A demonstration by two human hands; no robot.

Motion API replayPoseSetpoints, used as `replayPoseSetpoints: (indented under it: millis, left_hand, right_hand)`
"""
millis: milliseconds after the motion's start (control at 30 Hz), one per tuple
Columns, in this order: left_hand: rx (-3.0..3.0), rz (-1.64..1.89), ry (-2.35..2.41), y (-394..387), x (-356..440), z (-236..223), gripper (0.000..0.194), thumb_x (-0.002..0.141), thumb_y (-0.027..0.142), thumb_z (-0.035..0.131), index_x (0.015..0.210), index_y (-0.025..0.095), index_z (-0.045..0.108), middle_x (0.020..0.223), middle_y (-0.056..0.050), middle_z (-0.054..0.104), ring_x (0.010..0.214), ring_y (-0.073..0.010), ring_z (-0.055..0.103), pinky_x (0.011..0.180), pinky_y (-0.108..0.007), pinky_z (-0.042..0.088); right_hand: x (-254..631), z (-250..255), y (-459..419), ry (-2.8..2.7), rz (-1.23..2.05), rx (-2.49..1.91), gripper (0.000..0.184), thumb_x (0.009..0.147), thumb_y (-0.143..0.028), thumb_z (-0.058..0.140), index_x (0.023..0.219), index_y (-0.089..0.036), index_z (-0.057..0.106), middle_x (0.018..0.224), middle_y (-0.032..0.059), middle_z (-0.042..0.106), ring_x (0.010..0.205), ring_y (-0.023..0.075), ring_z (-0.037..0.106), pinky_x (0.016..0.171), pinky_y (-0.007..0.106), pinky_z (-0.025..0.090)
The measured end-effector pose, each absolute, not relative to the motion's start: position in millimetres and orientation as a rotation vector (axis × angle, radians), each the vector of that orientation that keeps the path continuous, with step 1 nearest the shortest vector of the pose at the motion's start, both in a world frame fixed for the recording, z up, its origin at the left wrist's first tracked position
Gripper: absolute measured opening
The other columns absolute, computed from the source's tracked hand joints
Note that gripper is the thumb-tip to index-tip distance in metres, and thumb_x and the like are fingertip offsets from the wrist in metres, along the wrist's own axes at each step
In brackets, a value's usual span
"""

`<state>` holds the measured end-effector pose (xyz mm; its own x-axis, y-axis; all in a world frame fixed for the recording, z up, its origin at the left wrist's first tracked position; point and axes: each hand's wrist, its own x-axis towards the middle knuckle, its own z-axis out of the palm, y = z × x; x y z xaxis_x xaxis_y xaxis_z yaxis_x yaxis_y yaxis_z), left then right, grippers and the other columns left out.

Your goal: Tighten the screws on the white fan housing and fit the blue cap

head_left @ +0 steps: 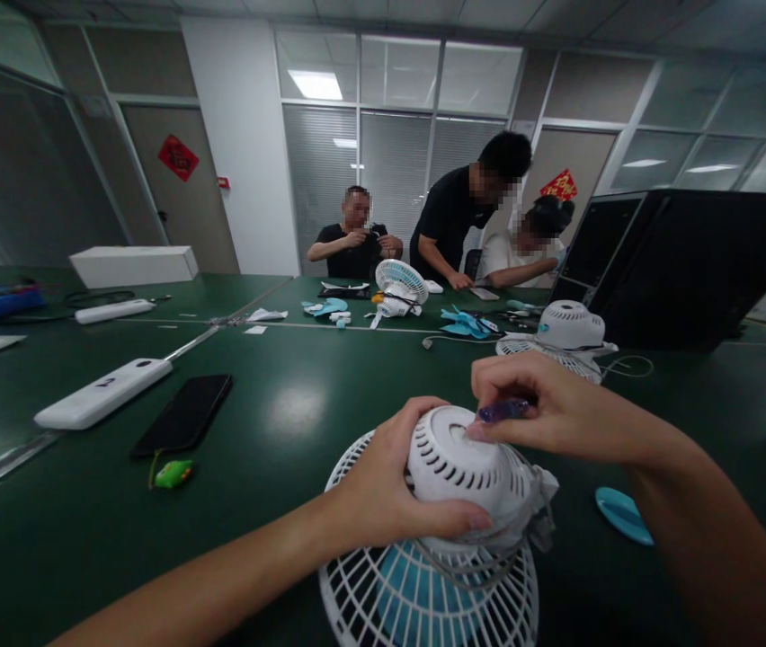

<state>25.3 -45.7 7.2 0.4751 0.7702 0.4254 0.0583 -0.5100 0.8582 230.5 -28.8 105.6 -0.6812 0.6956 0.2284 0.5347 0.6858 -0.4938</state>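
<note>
A white fan (470,472) lies grille-down on the green table, its rounded motor housing facing up and blue blades showing through the grille. My left hand (403,490) wraps around the housing from the left, thumb along its near side. Above the housing's right edge, my right hand (524,400) pinches a screwdriver with a purple see-through handle (504,411). The fingertips rest close to the housing's top; the screwdriver's tip is hidden. A grey cord loops around the housing's lower part. To the right lies a light-blue oval piece (624,515).
On the left are a white power strip (103,395), a black phone (184,415) and a green charm (173,474). A second fan (568,328) sits behind my right hand, beside a large black case (699,261). Another fan (400,288) stands near three people across the table.
</note>
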Motion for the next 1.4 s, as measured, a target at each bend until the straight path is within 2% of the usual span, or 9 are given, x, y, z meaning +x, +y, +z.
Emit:
replayPoseSetpoints:
  millis: [267,667,767,867,1000,1100,1200,1300,1400]
  left_hand:
    - [1.917,1.084,0.678,-46,25,9,0.077,0.061,0.041,0.088,0.125,0.024,0.048,0.116,-0.006,0.064,0.103,-0.0278,0.062,0.09,-0.041,0.049]
    - [1.905,1.099,0.676,-47,25,9,0.077,0.06,0.04,0.089,0.124,0.023,0.048,0.115,-0.005,0.065,0.103,-0.0272,0.062,0.091,-0.042,0.048]
    - [1.942,1.093,0.669,-47,24,11,0.074,0.06,0.039,0.088,0.122,0.024,0.05,0.113,-0.004,0.065,0.101,-0.0264,0.062,0.09,-0.041,0.048]
    - [1.959,1.066,0.665,-47,24,14,0.073,0.06,0.039,0.088,0.121,0.024,0.051,0.112,-0.004,0.065,0.101,-0.0269,0.062,0.089,-0.041,0.049]
    - [1.959,1.095,0.664,-47,24,14,0.074,0.059,0.038,0.088,0.121,0.023,0.049,0.112,-0.004,0.065,0.101,-0.0265,0.062,0.091,-0.041,0.048]
    - [1.955,1.107,0.656,-48,25,12,0.073,0.061,0.038,0.087,0.121,0.024,0.049,0.111,-0.003,0.064,0.1,-0.0259,0.061,0.091,-0.04,0.048]
    - [1.951,1.106,0.661,-49,26,11,0.072,0.062,0.039,0.087,0.121,0.024,0.049,0.112,-0.003,0.064,0.101,-0.026,0.061,0.091,-0.04,0.048]
    - [1.957,1.098,0.673,-49,25,10,0.073,0.062,0.041,0.087,0.122,0.024,0.049,0.112,-0.004,0.063,0.101,-0.0267,0.061,0.09,-0.041,0.048]
    - [1.967,1.101,0.675,-49,26,10,0.073,0.063,0.041,0.086,0.123,0.025,0.049,0.112,-0.004,0.063,0.101,-0.0266,0.061,0.091,-0.042,0.048]
  right_hand:
    - [235,105,-28,-2.566,0.617,-1.025,0.032,0.083,-0.045,0.069,0.071,-0.018,0.06,0.067,-0.0023,0.054,0.062,0.0105,0.048,0.053,0.023,0.034]
    - [243,120,-39,-2.584,0.601,-0.891,0.028,0.091,-0.044,0.06,0.088,-0.02,0.075,0.08,0.0032,0.063,0.071,0.0136,0.059,0.061,0.025,0.045]
    - [242,117,-36,-2.263,0.583,-0.897,0.037,0.094,-0.053,0.053,0.097,-0.022,0.074,0.08,0.0038,0.064,0.068,0.0147,0.059,0.06,0.026,0.047]
    - [240,113,-30,-1.9,0.583,-0.896,0.059,0.092,-0.069,0.039,0.107,-0.022,0.071,0.082,0.0072,0.066,0.068,0.0169,0.061,0.056,0.028,0.046]
    - [235,110,-24,-1.609,0.724,-0.837,0.067,0.089,-0.077,0.033,0.108,-0.02,0.063,0.063,0.0034,0.06,0.044,0.0119,0.048,0.038,0.025,0.032]
    - [233,110,-22,-1.537,0.931,-0.75,0.051,0.086,-0.071,0.051,0.096,-0.021,0.057,0.065,0.0005,0.06,0.045,0.0104,0.051,0.037,0.021,0.035]
    - [235,112,-23,-1.613,1.148,-0.719,0.044,0.079,-0.054,0.072,0.102,-0.022,0.052,0.078,0.0008,0.067,0.062,0.014,0.064,0.043,0.021,0.048]
    - [237,115,-28,-1.768,1.195,-0.724,0.047,0.082,-0.044,0.073,0.114,-0.024,0.045,0.085,0.0021,0.071,0.071,0.0175,0.07,0.05,0.024,0.055]
    - [236,116,-34,-1.832,1.01,-0.719,0.045,0.088,-0.043,0.067,0.118,-0.026,0.038,0.073,-0.002,0.07,0.056,0.0141,0.066,0.046,0.022,0.051]
